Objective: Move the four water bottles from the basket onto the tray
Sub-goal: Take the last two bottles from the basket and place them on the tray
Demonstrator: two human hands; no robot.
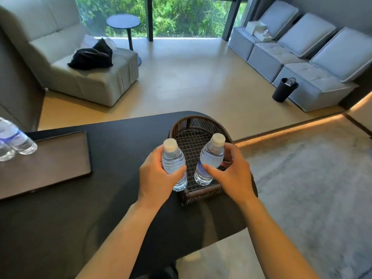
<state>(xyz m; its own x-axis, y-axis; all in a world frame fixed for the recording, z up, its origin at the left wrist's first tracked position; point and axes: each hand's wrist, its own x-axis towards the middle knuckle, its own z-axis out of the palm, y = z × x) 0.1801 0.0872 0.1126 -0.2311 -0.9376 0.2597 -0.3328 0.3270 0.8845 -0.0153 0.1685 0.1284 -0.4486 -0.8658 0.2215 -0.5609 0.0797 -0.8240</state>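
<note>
A dark woven basket (193,123) stands near the right end of the black table (112,198). My left hand (156,178) grips a clear water bottle (173,160) with a white cap at the basket's left front corner. My right hand (231,174) grips a second bottle (210,158), whose base is inside the basket. Both bottles are upright, slightly tilted. A flat dark tray (60,158) lies on the table's left part. Two more bottles (14,141) stand on the tray's far left, cut off by the frame edge.
The table's rounded right edge lies just past the basket. Beyond the table are a grey sofa (86,63) with black cloth, a small round side table (123,23), a row of grey seats (291,57) and a black bin (284,90). A grey rug (312,188) lies to the right.
</note>
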